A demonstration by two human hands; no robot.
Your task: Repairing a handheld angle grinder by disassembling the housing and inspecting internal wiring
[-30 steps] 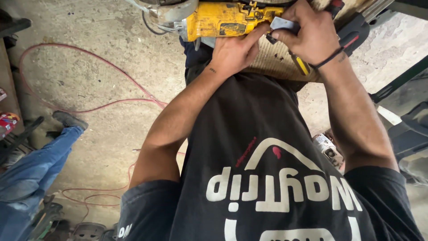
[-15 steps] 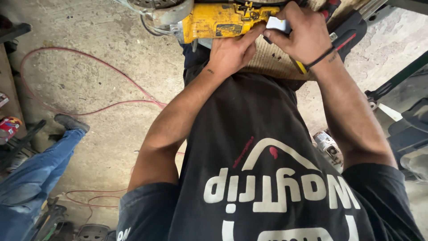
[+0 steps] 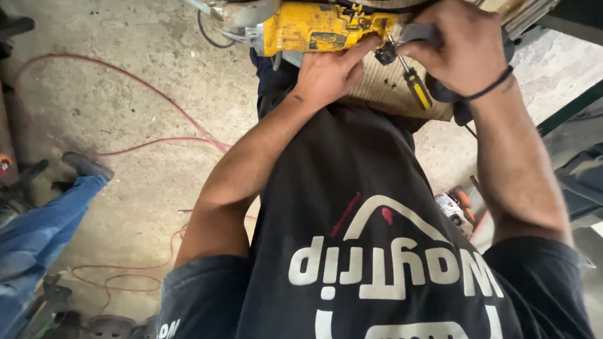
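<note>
A yellow power tool (image 3: 314,28) lies at the top of the view on a pale wooden board (image 3: 383,94). My left hand (image 3: 326,72) presses flat on the tool's yellow body, its forefinger stretched towards a small black part (image 3: 384,53). My right hand (image 3: 461,47), a black band on its wrist, is closed around the tool's grey end (image 3: 418,31). A screwdriver with a yellow and black handle (image 3: 416,86) sticks out below my right fingers, its shaft pointing up at the black part. Whether my right hand holds the screwdriver is hidden.
A red cable (image 3: 144,100) loops over the concrete floor at left. Another person's leg in blue jeans (image 3: 38,238) and a black shoe (image 3: 88,164) are at the left edge. A small orange and grey tool (image 3: 455,207) lies on the floor at right, beside a dark metal frame (image 3: 568,107).
My right hand has shifted a little to the right along the tool's grey end. My left forefinger has stretched out to the black part. The screwdriver handle now shows more plainly.
</note>
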